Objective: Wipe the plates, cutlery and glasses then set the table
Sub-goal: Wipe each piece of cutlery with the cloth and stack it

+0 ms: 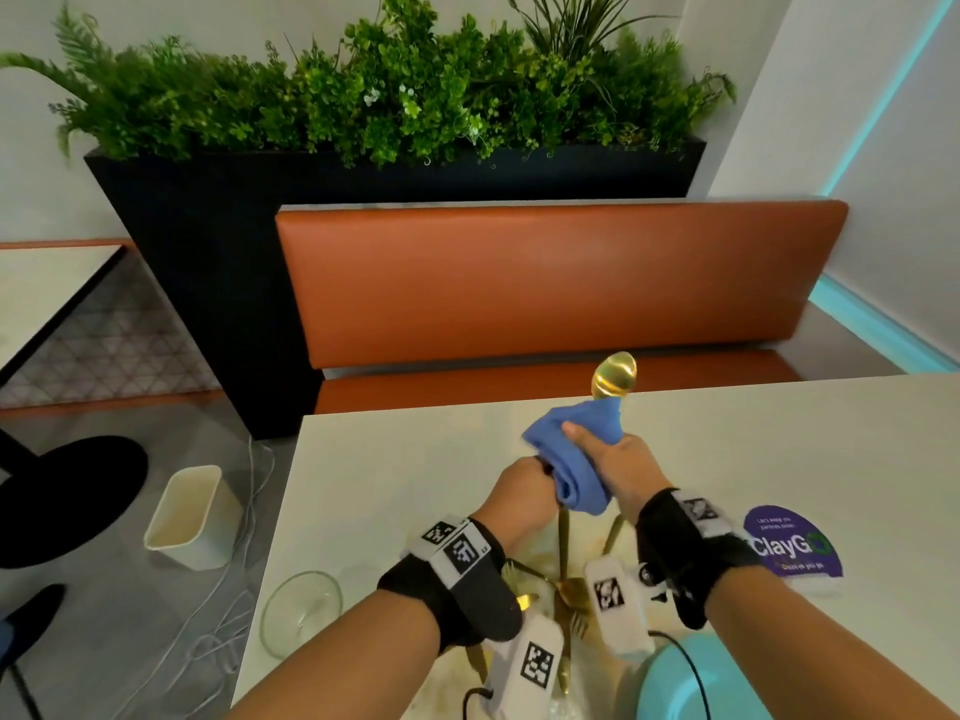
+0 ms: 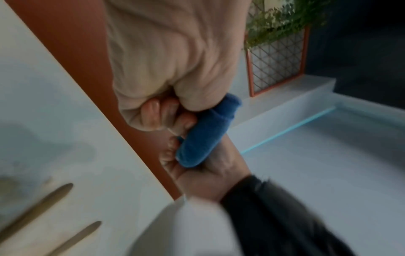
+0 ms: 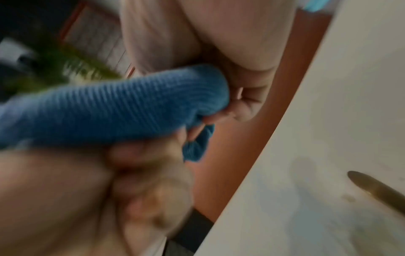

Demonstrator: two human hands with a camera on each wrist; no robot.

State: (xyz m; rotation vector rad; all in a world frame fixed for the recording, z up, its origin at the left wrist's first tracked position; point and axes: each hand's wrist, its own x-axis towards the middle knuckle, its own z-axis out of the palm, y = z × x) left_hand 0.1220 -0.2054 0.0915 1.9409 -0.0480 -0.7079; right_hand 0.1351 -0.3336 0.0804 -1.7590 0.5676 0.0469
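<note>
Plate (image 1: 691,683): one pale blue plate was seen at the near edge of the table (image 1: 405,459), below the right wrist; it was shown by the head view only.
Glass (image 1: 301,613): one clear glass was seen just left of the left forearm, again in the head view alone.
Loose cutlery (image 1: 563,589): several gold pieces were laid beneath and between the two wrists; an exact count could not be made. Two blurred handles were caught by the left wrist view, one by the right.
Left hand (image 1: 522,493): it was curled into a fist around the lower end of the spoon handle, the handle itself being hidden; the curled fingers (image 2: 153,116) were shown from beneath in the left wrist view.
Right hand (image 1: 613,462): it was wrapped around the blue cloth (image 1: 569,459), thumb laid across the top.
Cloth: one was seen, bunched around the spoon shaft between both hands.
Spoon (image 1: 614,375): one gold spoon was held upright, its bowl seen above the cloth, beyond both hands.
Bench (image 1: 545,283): one orange seat was seen beyond the table.
</note>
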